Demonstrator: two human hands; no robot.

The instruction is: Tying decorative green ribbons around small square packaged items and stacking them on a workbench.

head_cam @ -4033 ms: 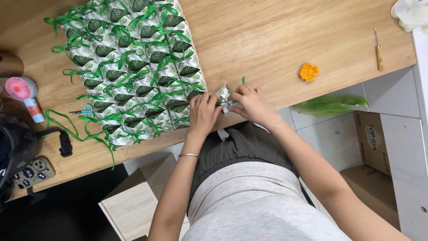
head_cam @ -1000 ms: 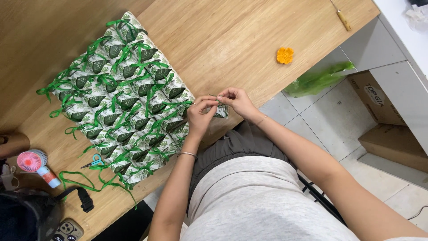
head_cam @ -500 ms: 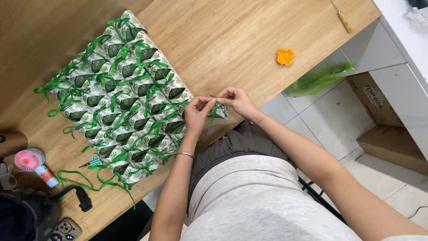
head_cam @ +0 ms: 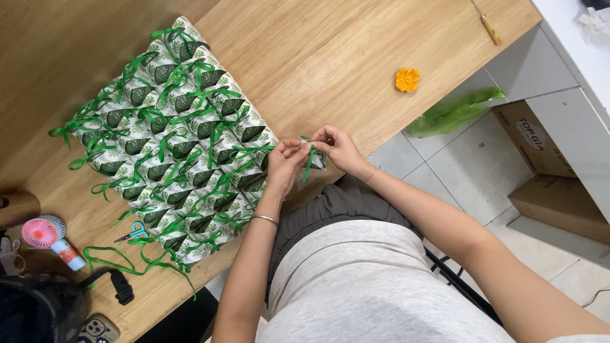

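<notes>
Both hands meet at the near edge of the wooden desk (head_cam: pixel 356 57): the left hand (head_cam: pixel 284 166) and the right hand (head_cam: pixel 337 149) pinch a thin green ribbon (head_cam: pixel 309 162) between their fingertips, over a small white paper packet with green leaf print (head_cam: pixel 318 159), probably so the ribbon stays tight. Just left of the hands lie rows of similar ribbon-tied packets (head_cam: pixel 178 136), crowding that side. Farther left are small blue-handled scissors (head_cam: pixel 131 232) and a pink handheld fan (head_cam: pixel 44 234); far beyond the right hand lies an orange flower (head_cam: pixel 407 79).
</notes>
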